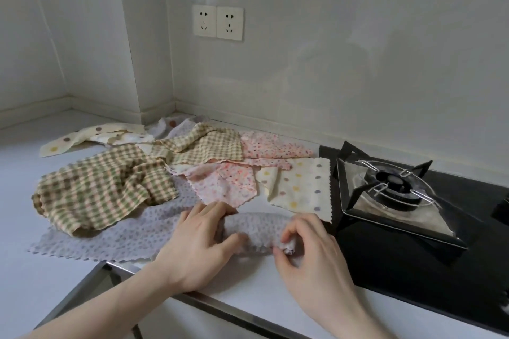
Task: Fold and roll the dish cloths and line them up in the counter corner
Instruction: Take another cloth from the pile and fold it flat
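Stove cut off (right edge).

Lilac speckled roll, green-and-cream gingham cloth, pink floral cloth, cream polka-dot cloth, black stove

No words, brand names, numbers or labels can be read anywhere in the view. The two wall sockets at about 11 o'clock show only their pin holes, with no marking that can be made out. The cloths on the surface carry patterns, not lettering: dots, checks and small flecks. The gas stove at 3 o'clock shows no badge or dial figures from this angle.
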